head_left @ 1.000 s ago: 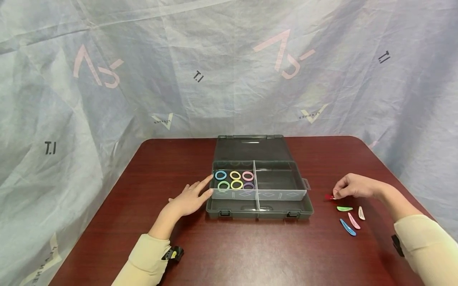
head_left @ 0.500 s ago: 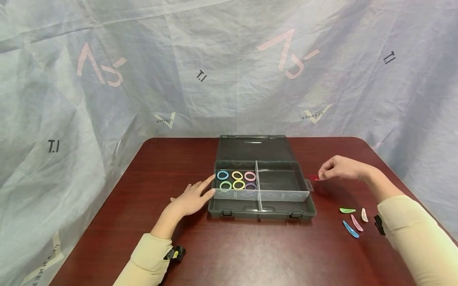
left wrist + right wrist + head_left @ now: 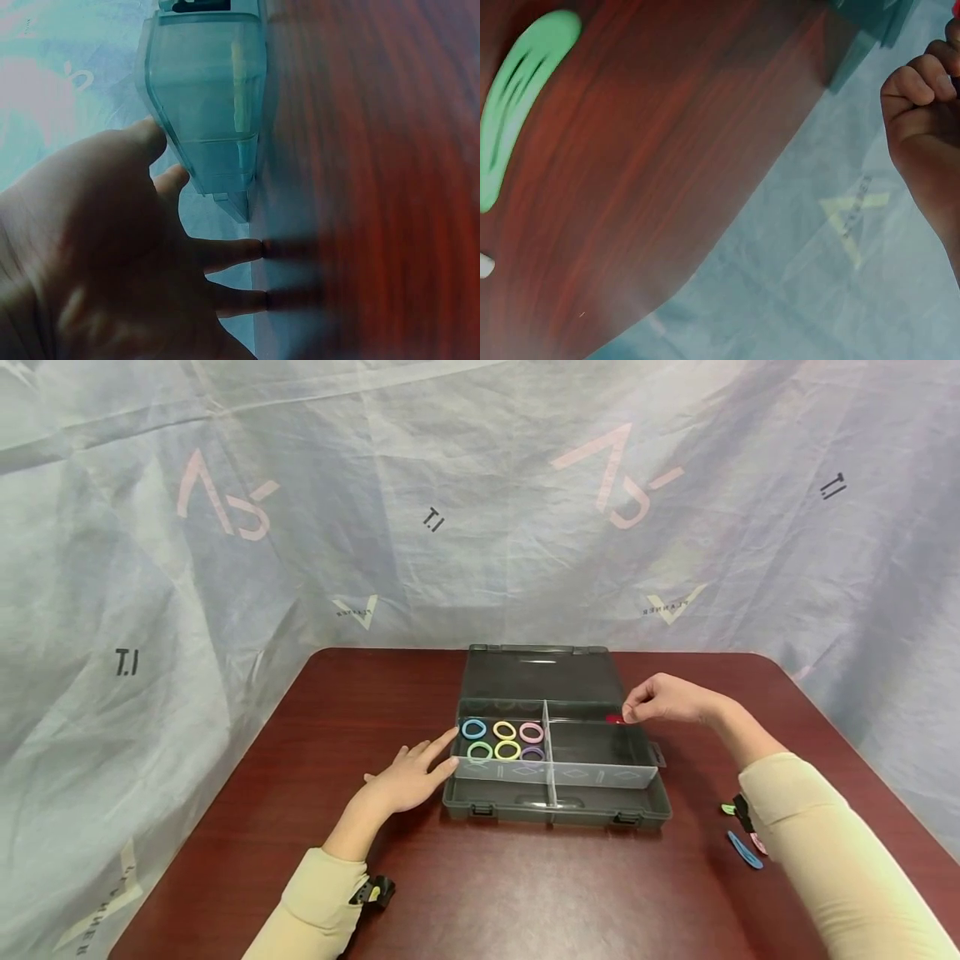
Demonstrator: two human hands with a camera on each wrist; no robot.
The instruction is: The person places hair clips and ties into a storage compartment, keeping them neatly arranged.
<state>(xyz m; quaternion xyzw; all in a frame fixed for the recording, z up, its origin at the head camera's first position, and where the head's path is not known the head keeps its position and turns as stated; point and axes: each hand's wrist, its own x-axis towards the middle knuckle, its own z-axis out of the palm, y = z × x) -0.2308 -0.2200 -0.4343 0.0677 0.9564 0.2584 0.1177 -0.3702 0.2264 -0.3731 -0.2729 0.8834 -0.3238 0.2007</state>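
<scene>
A dark, see-through divided box [image 3: 480, 810] lies with its lid [image 3: 540, 675] tipped back. Several coloured hair ties, one of them blue [image 3: 473, 729], lie in its back left compartment. My right hand [image 3: 667, 698] pinches a red hair clip [image 3: 615, 719] above the back right compartment; in the right wrist view only a sliver of red shows past the curled fingers [image 3: 911, 84]. With fingers spread and straight, my left hand [image 3: 408, 777] touches the box's left side; the left wrist view has the thumb and a fingertip against its wall [image 3: 206, 97].
Right of the box lie a blue hair clip [image 3: 744, 850], a pink one [image 3: 759, 843] and a green one [image 3: 728, 808], the last two partly behind my right sleeve. A white piece [image 3: 486, 265] shows in the right wrist view. A cloth hangs behind the table.
My right hand has carried the red hair clip from the table on the right, up and left, to over the box's back right compartment. My left hand stays at the box's side.
</scene>
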